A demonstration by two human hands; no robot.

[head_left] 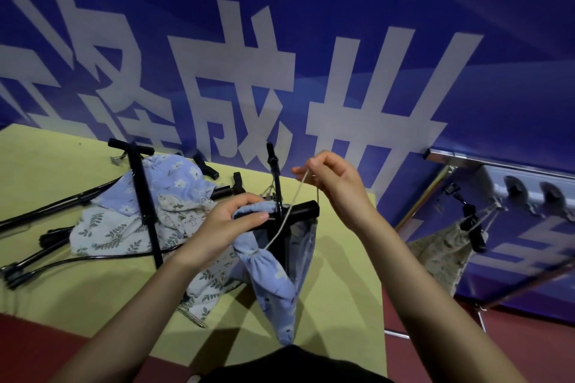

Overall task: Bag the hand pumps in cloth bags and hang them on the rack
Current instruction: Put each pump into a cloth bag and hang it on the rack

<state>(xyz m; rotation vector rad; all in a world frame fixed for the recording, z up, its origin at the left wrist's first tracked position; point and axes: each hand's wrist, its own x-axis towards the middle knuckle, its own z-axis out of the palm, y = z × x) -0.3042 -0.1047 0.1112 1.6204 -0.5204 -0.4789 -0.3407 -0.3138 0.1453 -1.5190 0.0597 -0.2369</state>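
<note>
Two hands share it: left hand [231,221] grips the bagged pump handle [306,210] over the table's [46,165] right edge; right hand [334,179], above, pinches the drawstring [287,214] taut

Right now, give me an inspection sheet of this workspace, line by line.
Surface: yellow-green table, cluttered at the back.
Job's things: blue bag holds a pump, handle sticking out; beige bag already hangs on the rack.
Clutter: loose pumps and floral bags heaped on the table.
Hands: left hand grips the blue bag's mouth; right hand pinches the drawstring, pulled taut.
Cables: black pump hoses trail across the table.
Surroundings: blue banner with white characters; red floor.
</note>
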